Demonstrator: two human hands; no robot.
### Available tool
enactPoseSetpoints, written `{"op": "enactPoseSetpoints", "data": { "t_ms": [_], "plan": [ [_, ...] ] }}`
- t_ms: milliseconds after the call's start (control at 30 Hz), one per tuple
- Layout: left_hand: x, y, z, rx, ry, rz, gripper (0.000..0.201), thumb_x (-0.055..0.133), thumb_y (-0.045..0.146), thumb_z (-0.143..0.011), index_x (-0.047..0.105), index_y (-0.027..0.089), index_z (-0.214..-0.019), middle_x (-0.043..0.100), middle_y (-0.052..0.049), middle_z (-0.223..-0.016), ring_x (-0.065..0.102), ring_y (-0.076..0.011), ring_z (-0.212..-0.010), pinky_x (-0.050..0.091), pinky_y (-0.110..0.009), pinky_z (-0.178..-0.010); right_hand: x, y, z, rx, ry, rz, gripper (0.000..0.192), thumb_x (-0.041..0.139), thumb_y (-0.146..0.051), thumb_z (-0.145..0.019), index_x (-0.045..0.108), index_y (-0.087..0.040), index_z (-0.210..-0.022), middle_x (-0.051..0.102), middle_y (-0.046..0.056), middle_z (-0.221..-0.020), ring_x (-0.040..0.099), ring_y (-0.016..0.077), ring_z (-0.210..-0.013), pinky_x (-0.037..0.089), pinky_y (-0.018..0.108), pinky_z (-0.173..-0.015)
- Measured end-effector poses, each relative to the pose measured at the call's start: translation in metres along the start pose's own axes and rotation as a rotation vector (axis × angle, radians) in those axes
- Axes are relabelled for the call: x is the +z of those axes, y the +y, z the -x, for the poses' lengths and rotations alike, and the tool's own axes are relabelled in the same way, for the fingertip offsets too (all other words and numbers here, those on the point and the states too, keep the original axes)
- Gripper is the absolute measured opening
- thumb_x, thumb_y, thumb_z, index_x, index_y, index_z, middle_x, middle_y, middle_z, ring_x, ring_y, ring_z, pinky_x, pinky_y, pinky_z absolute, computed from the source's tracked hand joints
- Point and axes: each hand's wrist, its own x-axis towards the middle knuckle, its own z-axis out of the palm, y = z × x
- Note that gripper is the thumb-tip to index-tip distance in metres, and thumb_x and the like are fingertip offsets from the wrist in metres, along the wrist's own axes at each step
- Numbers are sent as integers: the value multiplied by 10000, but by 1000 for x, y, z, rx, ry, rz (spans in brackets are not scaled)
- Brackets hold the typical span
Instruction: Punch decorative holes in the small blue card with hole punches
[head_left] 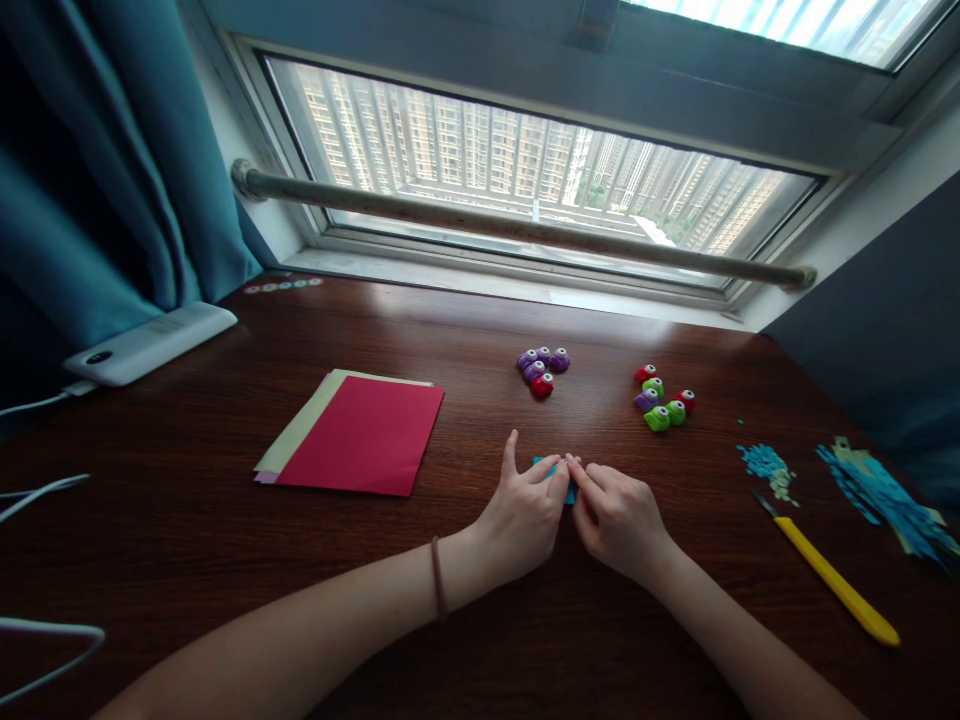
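A small piece of blue paper (542,466) lies on the table in front of me, mostly covered by my fingers. My left hand (529,512) presses its bent fingers onto the paper, while one digit sticks up and away. From the other side my right hand (619,515) pinches at the paper's upper edge, its fingertips meeting those of the left. Something tiny and pale may sit between the fingertips, too small to make out. Beyond the hands stand several purple paper punches (534,370) and a red punch (541,385).
Left lies a stack of coloured paper (360,435), red on top. More punches (657,418) stand to the right. Farther right are blue and green paper bits (765,463), a yellow-handled craft knife (836,580) and paper strips (889,500). A white device (161,340) with a cable rests far left.
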Motion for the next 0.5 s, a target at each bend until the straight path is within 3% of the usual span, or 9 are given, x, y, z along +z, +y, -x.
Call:
{"op": "enactPoseSetpoints", "data": {
  "t_ms": [133, 233, 400, 500],
  "plan": [
    [4, -4, 3, 32, 68, 46, 432, 348, 105, -858, 332, 70, -1288, 498, -124, -1270, 325, -227, -1267, -151, -586, -1010, 4, 5, 3, -7, 79, -44, 382, 425, -102, -810, 536, -48, -1173, 564, 83, -808, 523, 187, -735, 456, 307, -657],
    [1, -6, 3, 42, 47, 62, 458, 335, 71, -843, 312, 69, -1301, 482, -120, -1287, 250, -236, -1305, -141, -590, -1009, 7, 7, 4, 30, 135, -124, 365, 445, -102, -814, 536, -91, -1168, 532, 72, -799, 505, 180, -744, 454, 305, -662],
    [-6, -7, 2, 6, 4, 123, 504, 314, 29, -821, 302, 124, -1316, 451, -91, -1319, 208, -217, -1323, -56, -573, -1039, 10, 11, 2, 122, 188, -270, 468, 523, -122, -772, 452, -144, -1234, 475, 111, -1137, 463, 217, -1016, 423, 363, -880],
    [-6, -8, 0, -12, 18, 162, 521, 306, 9, -825, 301, 178, -1317, 458, -66, -1313, 249, -193, -1308, 10, -548, -1056, 14, 16, 1, 127, 136, -359, 523, 522, -124, -788, 372, -172, -1287, 496, 93, -1148, 456, 206, -1056, 405, 369, -925]
  ]
}}
